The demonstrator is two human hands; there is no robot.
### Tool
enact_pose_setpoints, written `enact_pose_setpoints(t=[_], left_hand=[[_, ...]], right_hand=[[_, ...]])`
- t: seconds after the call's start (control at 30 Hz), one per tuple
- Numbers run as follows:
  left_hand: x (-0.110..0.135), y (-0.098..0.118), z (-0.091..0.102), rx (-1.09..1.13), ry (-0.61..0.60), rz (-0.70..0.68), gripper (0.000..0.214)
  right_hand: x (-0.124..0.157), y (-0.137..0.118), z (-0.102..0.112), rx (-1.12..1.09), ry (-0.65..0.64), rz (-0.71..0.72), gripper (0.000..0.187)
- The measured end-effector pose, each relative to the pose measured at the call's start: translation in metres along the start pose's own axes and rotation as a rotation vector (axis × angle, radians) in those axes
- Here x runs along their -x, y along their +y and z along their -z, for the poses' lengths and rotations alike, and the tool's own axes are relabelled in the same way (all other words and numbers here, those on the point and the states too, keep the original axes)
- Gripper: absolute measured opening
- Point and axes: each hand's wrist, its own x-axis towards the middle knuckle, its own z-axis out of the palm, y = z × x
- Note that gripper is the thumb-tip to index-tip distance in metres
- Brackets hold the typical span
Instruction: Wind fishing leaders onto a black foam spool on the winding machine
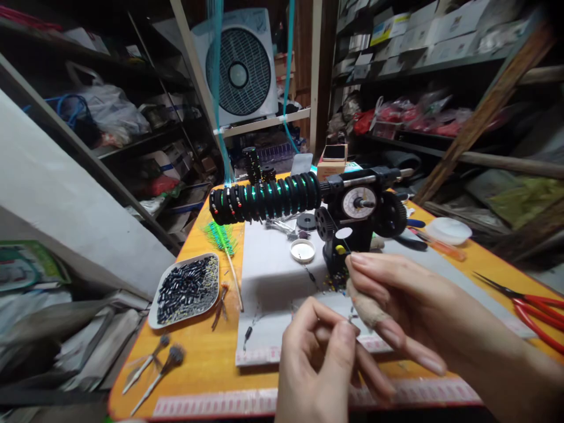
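Observation:
My left hand (319,352) is low in the middle, its thumb and forefinger pinched together; whatever small thing is between them is too small to name. Beside it on the right, my right hand (400,311) pinches thumb and fingertip just in front of the machine's base, and I cannot make out what it holds. One right finger wears a beige wrap (366,305). Behind both hands stands a black hand winder (368,235) with a white dial (359,202). A ribbed black roller (268,198) with green glints sticks out from it to the left.
A white tray (152,320) of small dark cylinders and pins sits left, near a green bristly stick (224,238) and two small brushes (165,364). A round white lid (302,251) lies on the white sheet (264,282). Red-handled scissors (535,308) lie right; a box fan (238,70) stands behind.

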Motion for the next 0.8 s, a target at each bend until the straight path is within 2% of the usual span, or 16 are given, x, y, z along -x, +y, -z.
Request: enact_pose_setpoints(t=[0.33,0.47,0.53,0.6,0.73,0.8], left_hand=[[0.009,-0.01,0.005,0.112,0.021,0.088,0.039],[0.006,-0.006,0.003,-0.013,0.054,-0.024,0.036],[0.004,-0.002,0.001,-0.084,0.087,-0.09,0.046],[0.002,0.003,-0.002,-0.18,0.143,-0.084,0.056],[-0.001,0.011,-0.006,-0.396,0.175,-0.09,0.034],[-0.002,0.013,-0.007,-0.427,0.162,-0.122,0.035]], right_hand=[[-0.003,0.007,-0.001,-0.009,0.054,0.001,0.044],[0.0,0.001,-0.001,0.03,0.009,0.016,0.042],[0.002,-0.002,-0.002,0.062,-0.011,0.021,0.041],[0.002,-0.004,-0.002,0.091,-0.025,0.023,0.041],[0.002,-0.001,0.001,0.141,-0.027,0.023,0.046],[0.0,0.002,0.002,0.127,-0.017,0.02,0.047]])
